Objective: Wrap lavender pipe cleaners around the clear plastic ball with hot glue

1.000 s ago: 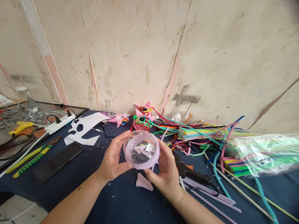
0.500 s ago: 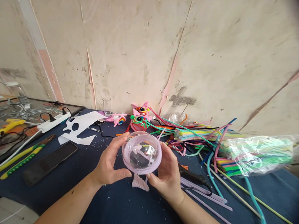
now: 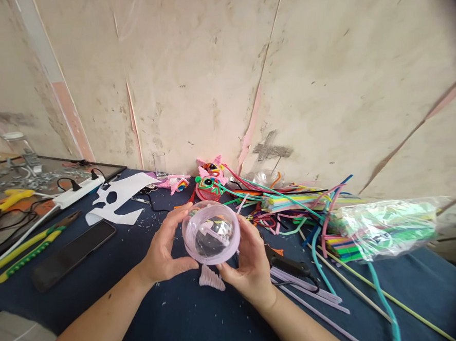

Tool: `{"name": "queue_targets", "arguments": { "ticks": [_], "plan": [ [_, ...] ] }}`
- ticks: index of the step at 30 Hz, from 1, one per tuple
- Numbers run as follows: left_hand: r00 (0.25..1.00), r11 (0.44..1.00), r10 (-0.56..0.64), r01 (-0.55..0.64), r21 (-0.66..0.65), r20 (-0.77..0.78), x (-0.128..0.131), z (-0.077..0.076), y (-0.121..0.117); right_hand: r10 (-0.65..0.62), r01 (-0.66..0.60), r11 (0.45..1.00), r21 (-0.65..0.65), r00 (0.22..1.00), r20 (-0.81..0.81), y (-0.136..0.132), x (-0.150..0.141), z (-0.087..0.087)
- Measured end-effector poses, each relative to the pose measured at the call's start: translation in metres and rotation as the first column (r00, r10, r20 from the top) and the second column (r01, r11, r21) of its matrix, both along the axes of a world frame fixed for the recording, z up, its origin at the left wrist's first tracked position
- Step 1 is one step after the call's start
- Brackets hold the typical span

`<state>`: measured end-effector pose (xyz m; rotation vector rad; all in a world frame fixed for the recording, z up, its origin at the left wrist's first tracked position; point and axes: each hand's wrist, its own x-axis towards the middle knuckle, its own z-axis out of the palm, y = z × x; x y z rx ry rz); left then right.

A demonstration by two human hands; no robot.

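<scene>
Both my hands hold a clear plastic half-sphere (image 3: 210,232) rimmed with lilac pipe cleaner, above a dark blue table (image 3: 175,318). My left hand (image 3: 164,249) cups its left side, thumb under the rim. My right hand (image 3: 248,262) grips its right side and underside. A small lilac pipe-cleaner cone (image 3: 210,278) lies on the table just below the sphere.
A heap of coloured pipe cleaners (image 3: 299,202) and a clear bag of them (image 3: 386,227) lie to the right. Pink and red pipe-cleaner figures (image 3: 209,179) stand by the wall. A black glue gun (image 3: 290,264), a phone (image 3: 72,247), pliers (image 3: 31,244), white cut paper (image 3: 117,198) and a power strip (image 3: 77,192) lie around.
The view has shifted a little, so everything sits slightly further left. My hands have tilted the half-sphere so its opening faces me more.
</scene>
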<state>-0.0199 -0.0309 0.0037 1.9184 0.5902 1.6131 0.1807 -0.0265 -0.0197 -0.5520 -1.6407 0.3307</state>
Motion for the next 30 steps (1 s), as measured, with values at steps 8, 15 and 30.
{"name": "queue_targets", "arguments": {
  "ticks": [8,15,30],
  "plan": [
    [0.999,1.000,-0.031,0.031,-0.001,0.018,0.001,-0.002,0.001,-0.048,0.048,0.999,0.007,0.999,0.004,0.002,0.002,-0.001],
    [0.988,0.987,-0.134,0.140,-0.074,0.080,0.006,-0.001,0.002,0.031,-0.032,0.997,-0.063,0.999,-0.024,0.000,-0.001,0.000],
    [0.914,0.974,0.227,-0.209,0.090,-0.335,-0.006,-0.016,0.018,0.030,-0.675,0.259,-0.691,0.721,-0.692,0.018,-0.001,0.020]
  ]
}}
